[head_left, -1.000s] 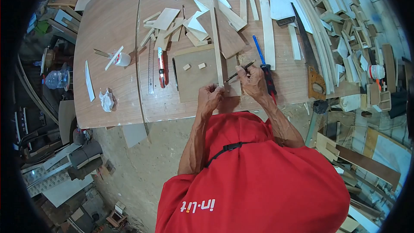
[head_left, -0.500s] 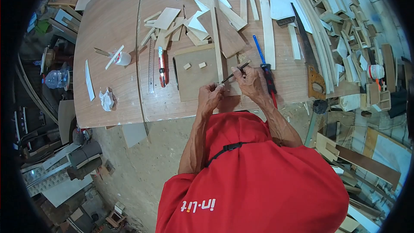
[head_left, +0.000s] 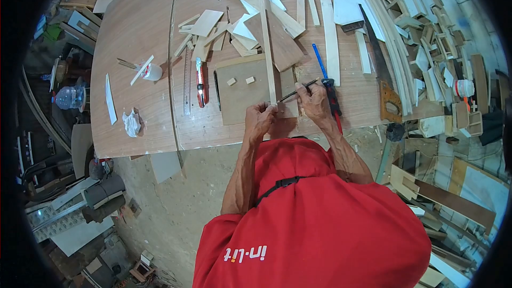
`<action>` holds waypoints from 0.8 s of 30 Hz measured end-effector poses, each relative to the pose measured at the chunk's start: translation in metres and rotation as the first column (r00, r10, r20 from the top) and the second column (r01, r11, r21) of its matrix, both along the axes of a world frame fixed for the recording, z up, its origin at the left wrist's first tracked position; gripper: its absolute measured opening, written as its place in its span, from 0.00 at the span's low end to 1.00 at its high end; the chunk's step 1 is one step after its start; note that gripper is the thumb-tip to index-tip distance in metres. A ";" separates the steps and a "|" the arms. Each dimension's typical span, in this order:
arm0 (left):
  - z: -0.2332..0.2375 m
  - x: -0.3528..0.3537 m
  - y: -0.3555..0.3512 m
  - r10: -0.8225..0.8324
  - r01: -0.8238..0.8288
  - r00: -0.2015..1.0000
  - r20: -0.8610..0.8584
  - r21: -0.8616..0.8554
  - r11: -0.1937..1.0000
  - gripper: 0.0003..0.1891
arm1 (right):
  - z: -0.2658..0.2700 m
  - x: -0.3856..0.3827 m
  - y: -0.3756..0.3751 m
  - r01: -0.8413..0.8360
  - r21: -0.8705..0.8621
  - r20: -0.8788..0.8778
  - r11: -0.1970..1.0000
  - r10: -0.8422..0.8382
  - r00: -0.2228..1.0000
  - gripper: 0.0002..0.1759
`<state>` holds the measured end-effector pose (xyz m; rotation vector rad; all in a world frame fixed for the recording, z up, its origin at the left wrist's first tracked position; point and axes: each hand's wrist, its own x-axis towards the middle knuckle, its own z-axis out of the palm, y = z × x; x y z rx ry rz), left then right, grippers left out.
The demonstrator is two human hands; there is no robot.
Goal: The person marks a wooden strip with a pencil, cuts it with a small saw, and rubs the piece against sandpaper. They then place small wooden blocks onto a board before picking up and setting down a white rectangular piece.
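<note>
My left hand [head_left: 260, 119] is closed on the near end of a long thin wooden strip [head_left: 268, 58], which runs away from me over a flat board [head_left: 240, 96]. Between the fingers of my right hand [head_left: 313, 100] is a dark pencil-like stick [head_left: 291, 95], its tip close to the strip's near end. What my left fingertips hold there besides the strip is too small to tell. On the board, left of the strip, lie two small wooden blocks [head_left: 231, 81].
Left of the board lie a red utility knife [head_left: 201, 90] and a ruler [head_left: 187, 90]. A blue and black tool [head_left: 332, 93] is right of my right hand, with a handsaw [head_left: 391, 101] farther right. Wood offcuts [head_left: 207, 23] are piled behind the board. A white cup [head_left: 153, 72] stands left.
My right hand has moved slightly to the right and nearer to me, and the dark stick has shifted with it and lies at a flatter angle. My left hand has stayed in place.
</note>
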<state>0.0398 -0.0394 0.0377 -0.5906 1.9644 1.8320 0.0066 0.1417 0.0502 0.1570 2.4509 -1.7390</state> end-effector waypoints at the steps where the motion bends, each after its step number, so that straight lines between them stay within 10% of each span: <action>1: 0.001 0.000 0.000 -0.001 0.001 1.000 -0.001 0.001 1.000 0.07 | -0.009 -0.001 0.003 0.001 0.001 -0.001 1.000 -0.001 1.000 0.17; 24: -0.002 -0.001 0.001 0.002 -0.002 1.000 -0.019 0.003 1.000 0.07 | 0.003 -0.002 -0.013 -0.005 -0.015 -0.067 1.000 0.004 0.998 0.18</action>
